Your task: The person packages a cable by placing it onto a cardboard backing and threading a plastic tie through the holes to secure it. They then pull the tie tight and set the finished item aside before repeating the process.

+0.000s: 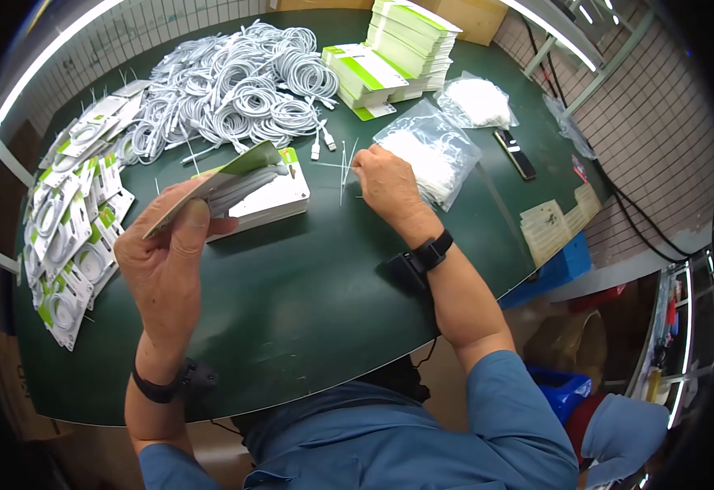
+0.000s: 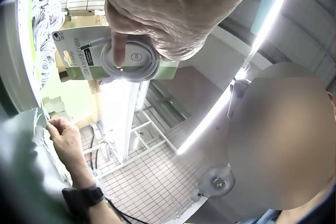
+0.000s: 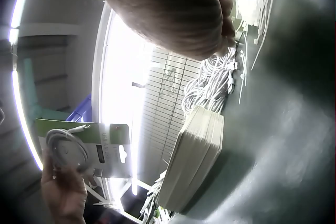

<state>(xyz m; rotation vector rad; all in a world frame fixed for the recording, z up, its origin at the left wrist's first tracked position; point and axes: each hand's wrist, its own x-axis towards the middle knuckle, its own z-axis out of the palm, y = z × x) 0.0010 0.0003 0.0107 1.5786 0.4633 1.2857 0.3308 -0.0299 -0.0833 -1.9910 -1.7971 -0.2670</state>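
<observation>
My left hand [image 1: 165,253] grips a green-and-white packaging card [image 1: 238,171] with a coiled grey USB cable [image 2: 131,61] lying against it. The thumb and fingers clamp card and coil together, raised above the table. My right hand [image 1: 389,184] is low over the table, thumb and forefinger pinching a thin white cable tie [image 1: 331,165]. A few loose cable ties [image 1: 344,175] lie right by those fingertips. Beside the hand is an unsealed clear bag of white cable ties [image 1: 422,159]. A stack of blank cards [image 1: 279,196] stands behind the left hand.
Coiled grey cables [image 1: 234,86] are heaped at the back. Finished-looking carded cables [image 1: 67,237] pile along the left edge. Taller card stacks [image 1: 410,49] stand at the back, with a second bag [image 1: 477,102] and a phone [image 1: 515,153] to the right on the green table [image 1: 308,286].
</observation>
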